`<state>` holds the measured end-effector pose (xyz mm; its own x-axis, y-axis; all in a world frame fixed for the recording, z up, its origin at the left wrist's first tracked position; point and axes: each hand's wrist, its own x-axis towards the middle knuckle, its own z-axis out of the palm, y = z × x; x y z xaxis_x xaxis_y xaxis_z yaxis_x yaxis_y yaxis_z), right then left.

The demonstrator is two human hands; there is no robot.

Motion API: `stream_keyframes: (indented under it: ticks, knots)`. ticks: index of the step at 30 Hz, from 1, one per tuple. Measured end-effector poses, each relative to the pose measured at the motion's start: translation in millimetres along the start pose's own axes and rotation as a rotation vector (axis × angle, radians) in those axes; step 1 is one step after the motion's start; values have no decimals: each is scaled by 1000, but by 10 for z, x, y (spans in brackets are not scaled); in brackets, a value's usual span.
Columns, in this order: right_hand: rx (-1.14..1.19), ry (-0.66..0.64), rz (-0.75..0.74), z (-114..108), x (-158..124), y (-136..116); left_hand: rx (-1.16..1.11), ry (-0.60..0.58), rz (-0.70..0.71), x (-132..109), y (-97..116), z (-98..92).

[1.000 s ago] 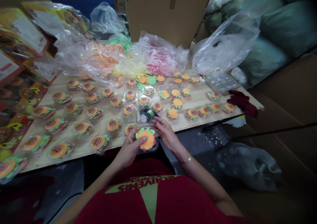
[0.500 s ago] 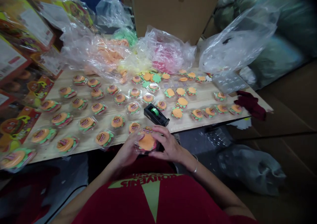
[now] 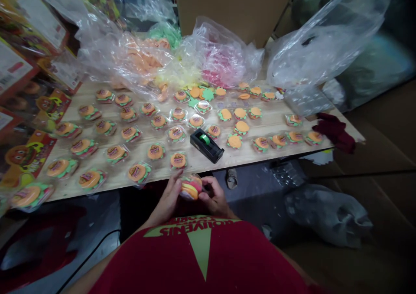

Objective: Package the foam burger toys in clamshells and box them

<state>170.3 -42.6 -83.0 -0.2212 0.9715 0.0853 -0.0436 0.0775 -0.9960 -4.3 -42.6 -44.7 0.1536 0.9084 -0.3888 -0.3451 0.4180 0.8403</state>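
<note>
Between my two hands, in front of my shirt and just off the table's near edge, is a toy burger (image 3: 191, 186) in a clear case, tilted so its layered side shows. My left hand (image 3: 169, 195) grips it from the left, the thumb along its side. From the right, my right hand (image 3: 215, 196) holds it with thumb and fingers. A black tape dispenser (image 3: 206, 145) with a green roll stands on the table just beyond my hands. Nearest on the table is a packed toy burger (image 3: 178, 160) with a printed label on top.
Many packed burgers cover the wooden table (image 3: 172, 177). Plastic bags of orange, yellow and pink (image 3: 224, 64) pieces lie along the back. Printed boxes (image 3: 26, 155) stack at left. A dark red cloth (image 3: 336, 133) and clear plastic trays (image 3: 305, 99) lie at right.
The held toy burger has tipped from showing its orange top to showing its layered side. Both hands have drawn it slightly back from the table edge. The view has shifted slightly.
</note>
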Motion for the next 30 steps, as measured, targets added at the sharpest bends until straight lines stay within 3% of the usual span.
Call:
stream_keyframes:
  ticks: [3,7,15,25,28,30]
  knots:
    - [167,-39,158,49,-25,34,154,104,73,-18,77,-33]
    - [261,-75,202,26,-19,-8,108,71,-26,-36,174,-62]
    - [-25,-38,85,-68,-9,-273,173,16,-70,-185,266,-56]
    - [-98,-32,104,-66,-19,-342,355,75,28,-230,295,-52]
    - [-102,-103,165,-97,92,-414,358,91,7,-180,329,-23]
    - [-117,-179,175,-107,225,-497,391,35,-14,-94,401,12]
